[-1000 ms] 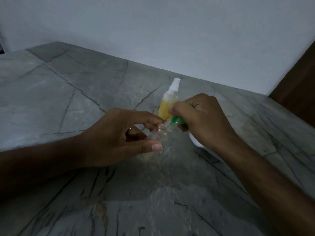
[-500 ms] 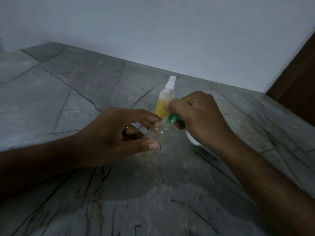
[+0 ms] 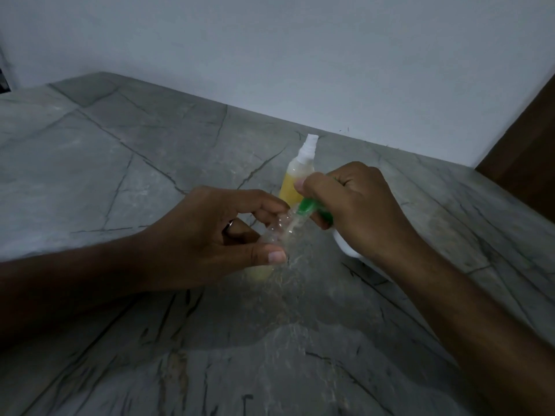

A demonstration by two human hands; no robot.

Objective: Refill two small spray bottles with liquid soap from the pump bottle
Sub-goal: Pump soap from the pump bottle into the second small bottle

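My left hand (image 3: 210,238) grips a clear small spray bottle (image 3: 277,235), tilted, with a little yellow liquid showing at its lower end below my thumb. My right hand (image 3: 354,211) is closed around that bottle's green spray top (image 3: 306,207) at the neck. Behind both hands stands a second small spray bottle (image 3: 295,181) with a white nozzle, upright and holding yellow soap to well above half its height. A white object (image 3: 345,244), perhaps the pump bottle, peeks out under my right wrist and is mostly hidden.
Everything rests on a grey marble counter (image 3: 120,163) with dark veins. A pale wall (image 3: 300,55) runs along the counter's far edge. A dark brown wooden panel (image 3: 528,145) stands at the right.
Both hands and the clear bottle stay in nearly the same grip. The view has shifted slightly; the green top remains between my right fingers at the bottle's neck.
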